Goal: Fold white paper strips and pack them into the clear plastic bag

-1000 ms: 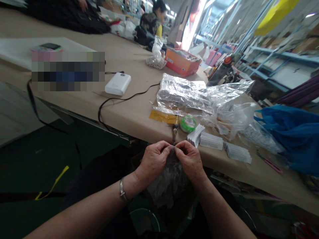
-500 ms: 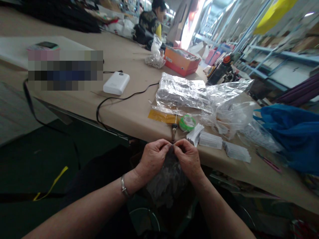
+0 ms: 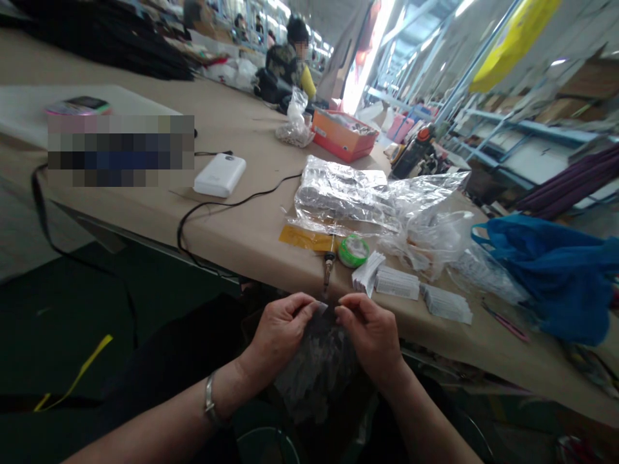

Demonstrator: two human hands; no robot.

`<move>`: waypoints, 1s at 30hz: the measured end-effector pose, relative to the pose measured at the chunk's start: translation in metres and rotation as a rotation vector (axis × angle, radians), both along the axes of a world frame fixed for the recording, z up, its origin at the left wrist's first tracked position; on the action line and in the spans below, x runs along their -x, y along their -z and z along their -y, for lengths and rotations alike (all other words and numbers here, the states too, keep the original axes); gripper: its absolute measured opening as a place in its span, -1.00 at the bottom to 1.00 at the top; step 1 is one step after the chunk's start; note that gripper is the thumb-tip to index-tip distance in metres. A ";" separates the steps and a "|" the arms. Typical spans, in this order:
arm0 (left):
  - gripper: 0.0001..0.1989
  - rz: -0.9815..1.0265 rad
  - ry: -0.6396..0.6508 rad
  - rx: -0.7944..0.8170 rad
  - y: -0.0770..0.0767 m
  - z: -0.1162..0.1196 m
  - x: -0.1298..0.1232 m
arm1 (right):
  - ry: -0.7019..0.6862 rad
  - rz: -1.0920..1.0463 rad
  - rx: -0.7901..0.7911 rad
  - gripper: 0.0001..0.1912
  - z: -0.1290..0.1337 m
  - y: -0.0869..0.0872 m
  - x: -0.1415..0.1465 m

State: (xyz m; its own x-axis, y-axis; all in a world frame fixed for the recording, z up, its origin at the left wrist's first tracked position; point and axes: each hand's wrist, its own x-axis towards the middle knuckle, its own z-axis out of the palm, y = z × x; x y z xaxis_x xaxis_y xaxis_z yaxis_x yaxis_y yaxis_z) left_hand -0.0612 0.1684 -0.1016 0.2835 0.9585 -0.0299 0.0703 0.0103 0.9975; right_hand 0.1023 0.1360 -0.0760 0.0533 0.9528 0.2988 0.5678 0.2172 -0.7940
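Note:
My left hand (image 3: 280, 328) pinches a small whitish, translucent piece (image 3: 321, 308) between thumb and forefinger. Just across a narrow gap, my right hand (image 3: 374, 332) has its thumb and fingertips drawn together; what they hold, if anything, is too small to make out. Beyond the fingertips, a thin tool with a dark collar and a metal tip (image 3: 328, 270) points over the table edge towards me. Below both hands, a clear plastic bag (image 3: 314, 374) with pale contents lies in shadow, its details blurred.
Along the table edge lie a green tape roll (image 3: 353, 251), stacks of white labels (image 3: 397, 283) and pink-handled snips (image 3: 505, 320). Behind are clear plastic packaging (image 3: 343, 193), an orange box (image 3: 343, 135), a white power bank (image 3: 220, 175) and a blue bag (image 3: 546, 270). A person (image 3: 285, 64) sits farther back.
My hands, whose fingertips met before, are now slightly apart, and the whitish piece shows in my left fingers. The view has shifted, so the table things sit lower and more to the left.

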 end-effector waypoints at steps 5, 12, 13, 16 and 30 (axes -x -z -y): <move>-0.76 -0.124 0.003 -0.017 0.018 -0.003 0.004 | 0.111 0.582 -0.373 -0.87 -0.028 -0.038 -0.033; -0.68 -0.341 0.045 -0.053 0.046 -0.011 0.005 | 0.099 0.894 -0.207 -0.76 -0.071 -0.033 -0.055; -0.67 -0.356 0.052 -0.044 0.047 -0.010 0.006 | 0.087 0.845 -0.234 -0.79 -0.069 -0.032 -0.058; -0.67 -0.376 0.062 -0.033 0.044 -0.006 0.009 | 0.112 0.645 -0.387 -0.87 -0.053 -0.031 -0.071; -0.78 -0.274 0.142 0.092 0.047 0.013 -0.006 | 0.193 0.821 -0.353 -0.59 0.007 0.028 -0.088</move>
